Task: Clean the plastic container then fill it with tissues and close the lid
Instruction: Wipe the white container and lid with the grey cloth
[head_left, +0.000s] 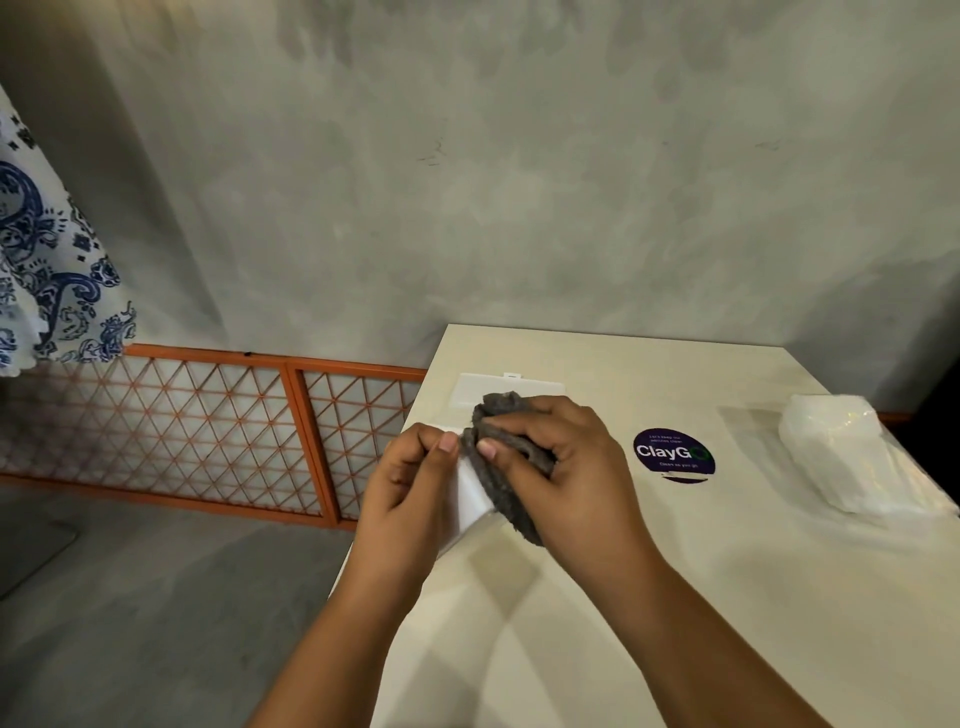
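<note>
A white plastic container (470, 496) is held above the cream table (675, 597) near its left edge. My left hand (410, 483) grips the container's left side, thumb on its rim. My right hand (561, 467) holds a grey cloth (506, 488) bunched against the container's open side, covering most of it. The container's flat white lid (511, 387) lies on the table just behind my hands. A pack of white tissues in clear plastic wrap (847, 457) sits at the table's right side.
A round purple sticker (672, 454) is stuck on the table right of my hands. A grey wall stands behind the table. An orange lattice frame (218, 426) leans at floor level on the left, below a blue-patterned cloth (47, 270).
</note>
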